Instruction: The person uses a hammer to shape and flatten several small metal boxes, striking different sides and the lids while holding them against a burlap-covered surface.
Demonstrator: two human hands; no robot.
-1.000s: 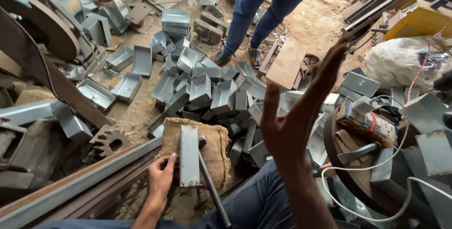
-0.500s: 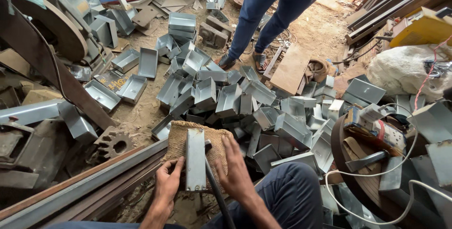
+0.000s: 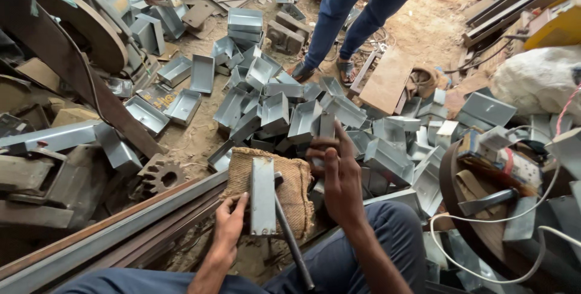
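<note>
On the burlap pad (image 3: pixel 295 180), a grey metal channel piece (image 3: pixel 262 196) lies lengthwise, pinned at its edge by the left hand (image 3: pixel 229 228), likely to stop it sliding. The right hand (image 3: pixel 340 176) grips another folded metal piece (image 3: pixel 327 126) above the heap of sheet-metal boxes (image 3: pixel 284 112).

Dirt floor (image 3: pixel 200 137), sandy and littered. Heap of grey folded sheet-metal trays (image 3: pixel 302 118) lies on it, plus a wooden board (image 3: pixel 387 82), a rusty gear (image 3: pixel 162 176) and long steel bars (image 3: pixel 109 233).
</note>
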